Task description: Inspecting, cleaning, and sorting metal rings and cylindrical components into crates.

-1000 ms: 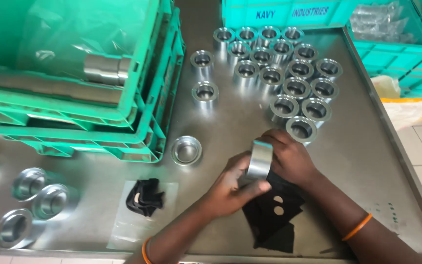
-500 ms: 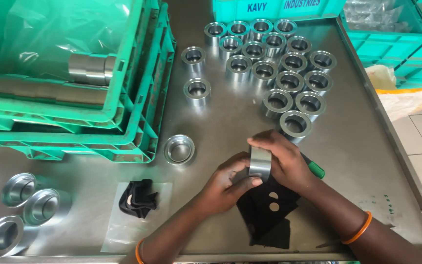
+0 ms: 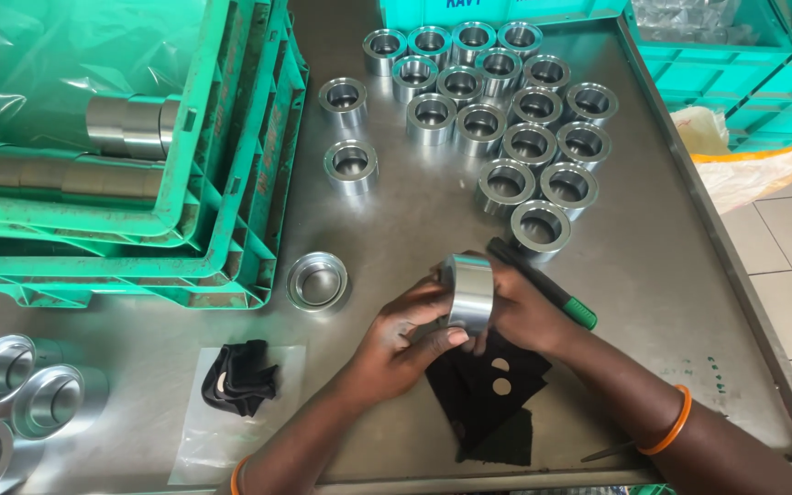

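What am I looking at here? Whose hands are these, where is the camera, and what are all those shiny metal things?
No machine here: a person works bare-handed, and the camera sits on their head, looking down. The left hand and right hand together hold one shiny metal ring above a steel table. A green-tipped marker sits by the right hand; whether it is held or lying there is unclear. More rings of the same kind stand in a group farther back. Under the hands lie black cloth pieces. To the left are stacked green crates, a shallow metal cap, a black bundle on a clear bag, and cup-shaped metal parts.
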